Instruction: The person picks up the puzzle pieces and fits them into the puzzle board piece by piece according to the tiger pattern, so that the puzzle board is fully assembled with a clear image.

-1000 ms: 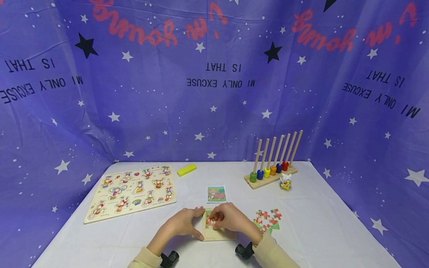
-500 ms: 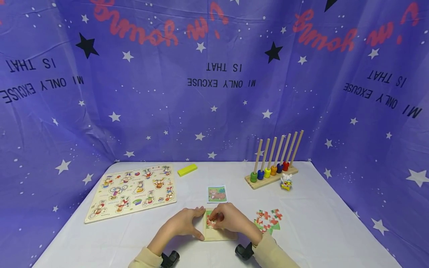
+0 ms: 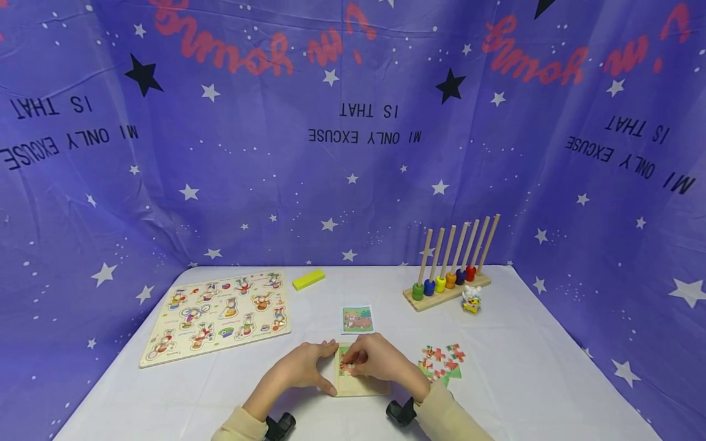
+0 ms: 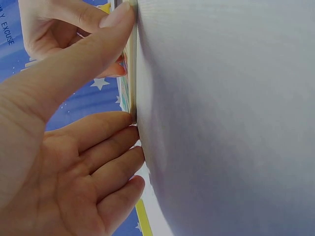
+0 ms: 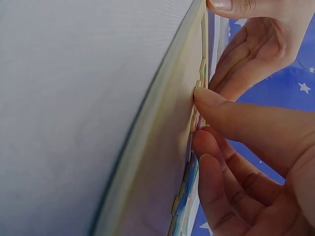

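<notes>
A square wooden puzzle tray point(image 3: 358, 386) lies on the white table in the head view, with several joined pieces in its far part. My left hand point(image 3: 304, 365) holds the tray's left side, thumb at the near corner and fingers at the far corner. In the left wrist view its fingers point(image 4: 110, 164) lie nearly straight along the edge. My right hand point(image 3: 377, 360) is over the tray and pinches a puzzle piece point(image 5: 196, 118) between thumb and fingers, low against the tray. The hand covers most of that piece in the head view.
Loose puzzle pieces point(image 3: 439, 362) lie right of the tray. A picture card point(image 3: 357, 320) lies beyond it. Further back are a peg puzzle board point(image 3: 217, 315), a yellow block point(image 3: 308, 280), a bead rack point(image 3: 441, 295) and a small figurine point(image 3: 471, 299). A starry cloth point(image 3: 353, 153) hangs behind.
The right hand stays over the same spot on the tray with only a very slight shift of its fingers. The left hand and the loose pieces keep their places.
</notes>
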Tool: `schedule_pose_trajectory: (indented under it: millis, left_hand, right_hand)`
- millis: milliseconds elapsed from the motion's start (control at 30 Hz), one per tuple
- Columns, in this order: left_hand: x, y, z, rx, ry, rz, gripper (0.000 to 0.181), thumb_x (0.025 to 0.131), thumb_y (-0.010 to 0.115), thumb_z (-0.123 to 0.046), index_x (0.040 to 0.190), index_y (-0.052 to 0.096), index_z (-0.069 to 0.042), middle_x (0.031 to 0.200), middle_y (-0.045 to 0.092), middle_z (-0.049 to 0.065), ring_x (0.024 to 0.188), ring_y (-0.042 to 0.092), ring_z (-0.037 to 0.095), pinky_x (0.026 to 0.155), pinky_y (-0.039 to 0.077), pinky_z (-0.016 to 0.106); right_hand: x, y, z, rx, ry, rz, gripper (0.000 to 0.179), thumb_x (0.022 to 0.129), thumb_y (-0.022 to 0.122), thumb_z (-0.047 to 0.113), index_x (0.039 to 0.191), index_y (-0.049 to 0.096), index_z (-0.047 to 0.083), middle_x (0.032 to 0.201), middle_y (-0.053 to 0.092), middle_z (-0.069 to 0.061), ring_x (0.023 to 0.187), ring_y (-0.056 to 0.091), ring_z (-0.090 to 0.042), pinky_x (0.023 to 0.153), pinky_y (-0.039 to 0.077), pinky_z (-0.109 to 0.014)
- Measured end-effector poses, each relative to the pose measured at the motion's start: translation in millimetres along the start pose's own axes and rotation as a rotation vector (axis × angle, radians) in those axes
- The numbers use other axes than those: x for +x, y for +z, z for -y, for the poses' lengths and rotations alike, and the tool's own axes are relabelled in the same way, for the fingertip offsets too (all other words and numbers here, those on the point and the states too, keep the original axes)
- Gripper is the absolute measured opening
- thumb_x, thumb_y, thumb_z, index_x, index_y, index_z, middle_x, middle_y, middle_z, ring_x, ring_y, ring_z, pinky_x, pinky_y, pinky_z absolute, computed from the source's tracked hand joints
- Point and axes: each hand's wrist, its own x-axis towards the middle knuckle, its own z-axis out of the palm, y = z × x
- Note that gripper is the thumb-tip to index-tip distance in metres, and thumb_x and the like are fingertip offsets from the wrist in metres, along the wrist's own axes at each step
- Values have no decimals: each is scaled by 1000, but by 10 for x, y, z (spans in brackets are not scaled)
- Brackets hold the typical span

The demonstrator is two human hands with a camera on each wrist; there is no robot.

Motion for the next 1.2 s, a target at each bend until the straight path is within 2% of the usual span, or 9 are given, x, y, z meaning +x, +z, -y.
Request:
schedule_pose_trajectory:
  millis: [300,567,800,1000,1200]
  left_hand:
    - [-4,5,15,4,-9,1,91,61,87,-39,136,52,-1,142,49,13,130,45,36,108,35,53]
    - [-10,19,15,6,7,0,92,60,88,-39,136,52,0,142,49,14,130,45,36,108,35,52]
    - [0,18,9,11,-8,0,92,60,88,-38,136,53,-1,142,49,14,130,45,37,108,34,54]
    - [11,2,7,2,3,4,91,60,88,-37,136,52,1,143,48,15,131,44,37,109,33,52]
    - [15,-2,8,14,19,-2,92,60,88,-37,136,52,2,143,48,15,131,44,37,110,32,53]
  right_hand:
    - [-6,5,4,10,-6,2,20,76,81,6,95,77,12,77,61,8,65,52,0,58,48,-14]
    - [-57,-39,-64,35,-21,8,21,79,80,10,99,75,13,84,66,8,67,52,-3,60,47,-16]
    - [-142,-207,-119,59,-7,-13,23,81,78,8,104,73,9,94,71,0,72,59,-3,64,52,-18]
    - [-281,-369,-221,33,-42,-55,24,81,77,8,105,72,6,91,69,-5,75,60,-6,64,53,-19]
    - [-438,-532,-385,-3,-13,-78,24,83,76,9,106,72,6,92,69,-5,76,60,-6,63,54,-21]
